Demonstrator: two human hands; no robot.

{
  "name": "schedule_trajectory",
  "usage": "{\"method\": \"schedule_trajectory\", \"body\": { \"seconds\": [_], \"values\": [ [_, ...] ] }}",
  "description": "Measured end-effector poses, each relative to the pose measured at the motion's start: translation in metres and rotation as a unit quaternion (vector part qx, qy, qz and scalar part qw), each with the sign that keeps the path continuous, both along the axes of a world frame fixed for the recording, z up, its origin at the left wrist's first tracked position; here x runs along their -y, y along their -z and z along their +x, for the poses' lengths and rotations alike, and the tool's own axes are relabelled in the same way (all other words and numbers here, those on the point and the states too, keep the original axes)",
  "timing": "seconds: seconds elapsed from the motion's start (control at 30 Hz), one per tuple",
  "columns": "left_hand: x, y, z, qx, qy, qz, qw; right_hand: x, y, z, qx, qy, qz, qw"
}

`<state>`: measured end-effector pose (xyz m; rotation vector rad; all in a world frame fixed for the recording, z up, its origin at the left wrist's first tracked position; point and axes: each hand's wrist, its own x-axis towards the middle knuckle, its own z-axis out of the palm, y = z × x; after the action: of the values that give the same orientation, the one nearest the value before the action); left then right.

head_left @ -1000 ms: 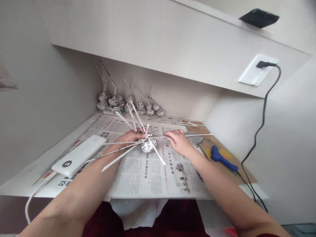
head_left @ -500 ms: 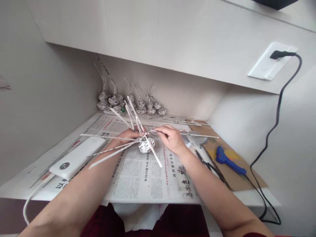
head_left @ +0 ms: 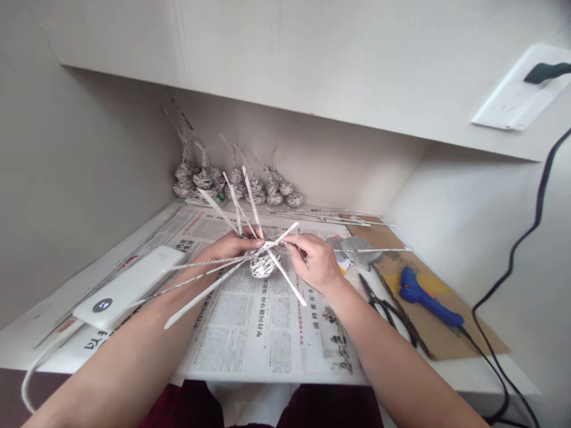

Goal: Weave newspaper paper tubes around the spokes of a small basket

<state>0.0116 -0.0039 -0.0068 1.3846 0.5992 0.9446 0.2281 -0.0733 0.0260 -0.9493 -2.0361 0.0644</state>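
Observation:
Between my hands is a small round woven-paper piece (head_left: 263, 266), with several rolled paper strips sticking out from it in all directions. My left hand (head_left: 238, 246) is closed on its upper side, thumb and fingers pinching near where the strips cross. Close by on the right, my right hand (head_left: 314, 258) is closed in a pinch on a thin paper strip (head_left: 370, 250), whose long end runs out past the knuckles to the right. Another white strip (head_left: 288, 231) crosses over the piece just by my right fingertips. The exact grip points are partly hidden by fingers.
Several gourd-shaped woven-paper pieces (head_left: 256, 191) stand along the back wall. Loose paper strips (head_left: 321, 217) lie before them. Newspaper (head_left: 241, 333) covers the table. At right are black scissors (head_left: 383, 303), cardboard (head_left: 464, 342) and a blue glue gun (head_left: 428, 300); at left, a white power bank (head_left: 129, 285).
The white strip at my right fingertips now lies across the top of the woven piece. The paper strips have swung slightly. The whole view has shifted a little.

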Motion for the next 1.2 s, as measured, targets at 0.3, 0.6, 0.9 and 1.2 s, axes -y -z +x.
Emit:
{"method": "schedule_trajectory", "body": {
  "seconds": [0.3,0.6,0.9,1.2],
  "values": [
    [0.001,0.002,0.001,0.013,-0.009,-0.011,1.0,0.0,0.0,-0.002,-0.009,0.006,0.02,1.0],
    [0.016,-0.013,0.01,0.06,0.049,-0.022,0.997,-0.002,-0.003,0.001,-0.071,0.049,-0.034,0.996],
    [0.025,-0.011,0.023,0.086,0.105,-0.001,0.991,-0.005,-0.003,0.003,-0.08,0.061,-0.001,0.995],
    [0.029,-0.011,0.025,0.073,0.111,0.002,0.991,-0.009,-0.001,0.006,-0.048,0.059,0.064,0.995]
  ]
}}
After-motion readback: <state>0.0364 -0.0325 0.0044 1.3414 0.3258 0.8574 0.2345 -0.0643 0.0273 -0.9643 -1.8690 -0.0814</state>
